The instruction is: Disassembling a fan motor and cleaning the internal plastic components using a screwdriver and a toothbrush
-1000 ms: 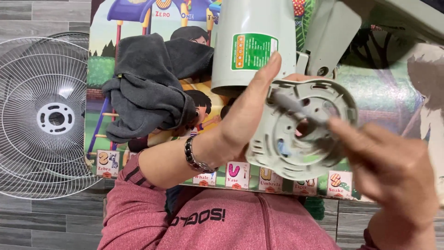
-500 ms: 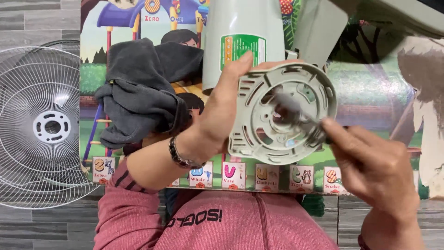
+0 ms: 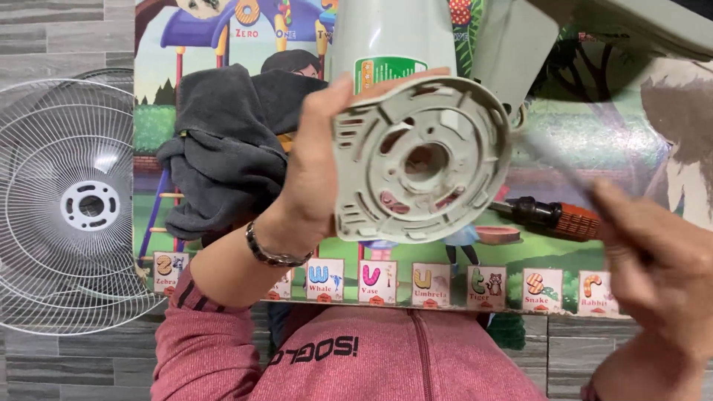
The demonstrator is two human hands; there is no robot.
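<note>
As held, fan housing (image 3: 420, 160) face-up.

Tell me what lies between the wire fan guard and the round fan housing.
Head view: a dark grey cloth, then the left hand gripping the housing.

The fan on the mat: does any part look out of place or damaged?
The fan is taken apart. Its wire grille lies on the floor tiles, off the motor housing that the left hand grips. A screwdriver lies on the mat. No breakage shows.
</note>
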